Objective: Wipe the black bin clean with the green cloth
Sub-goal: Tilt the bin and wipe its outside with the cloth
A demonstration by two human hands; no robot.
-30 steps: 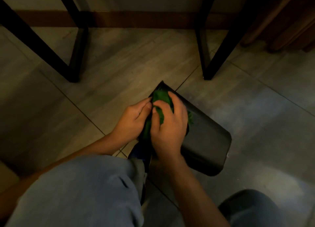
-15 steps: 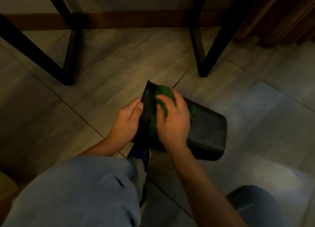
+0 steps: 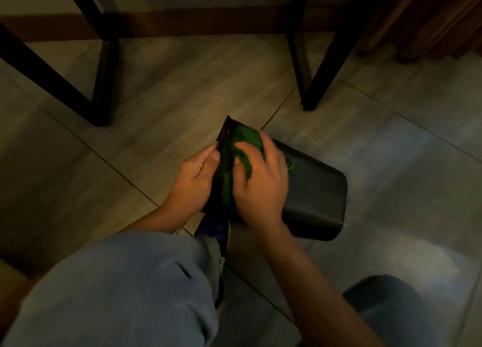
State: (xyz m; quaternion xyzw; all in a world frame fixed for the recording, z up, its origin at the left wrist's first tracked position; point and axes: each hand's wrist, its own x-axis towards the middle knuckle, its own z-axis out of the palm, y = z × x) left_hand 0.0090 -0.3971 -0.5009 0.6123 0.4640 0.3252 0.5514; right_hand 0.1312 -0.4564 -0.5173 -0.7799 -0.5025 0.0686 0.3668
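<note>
The bin (image 3: 313, 190) lies on its side on the tiled floor (image 3: 161, 91), its open mouth turned toward the person and its closed base pointing away to the right. The left hand (image 3: 194, 182) grips the mouth's left rim, thumb on the edge, steadying it. The right hand (image 3: 260, 179) is curled over the bunched cloth (image 3: 243, 148), pressing it against the rim and the upper wall just behind the opening.

Judging by where the cloth sits, the wiping is under way at the mouth end. No dirt or wet streak can be made out in this dim light, so how much is already clean cannot be told. The long wall toward the base, the base itself, the underside resting on the floor and most of the inside probably remain.

For room: the floor to the right of and beyond the bin is open, so it could likely be rolled or turned there. A dark desk leg (image 3: 307, 96) stands a little beyond the mouth, and another leg (image 3: 101, 98) further left. The person's knee (image 3: 125, 289) and shoe (image 3: 216, 229) crowd the near side, the shoe just beside the rim, so pulling the bin closer looks cramped.
</note>
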